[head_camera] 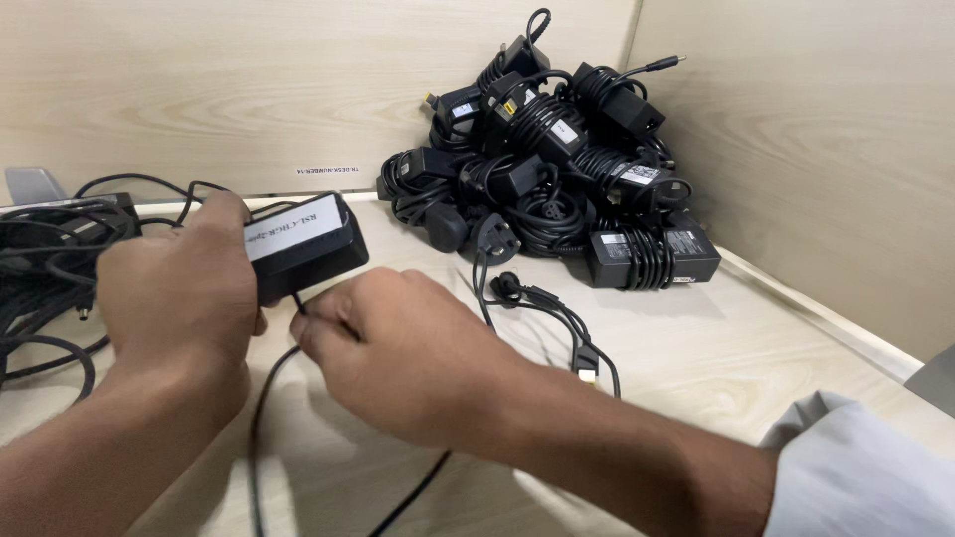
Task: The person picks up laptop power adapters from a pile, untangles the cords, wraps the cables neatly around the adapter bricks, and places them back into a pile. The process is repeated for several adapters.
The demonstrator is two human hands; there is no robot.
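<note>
My left hand (179, 288) grips a black rectangular power adapter (303, 244) with a white label strip, held just above the pale wooden desk (716, 348). My right hand (408, 353) pinches the adapter's thin black cable (261, 408) right below the brick. That cable runs down toward the near edge of the desk. A second loose cable (557, 313) with a plug and a yellow-tipped connector lies just right of my right hand.
A heap of black adapters with wound cables (547, 169) fills the far right corner against the wooden partition walls. A tangle of black cables (50, 268) lies at the left edge. A grey-white sleeve (856, 467) covers my right forearm.
</note>
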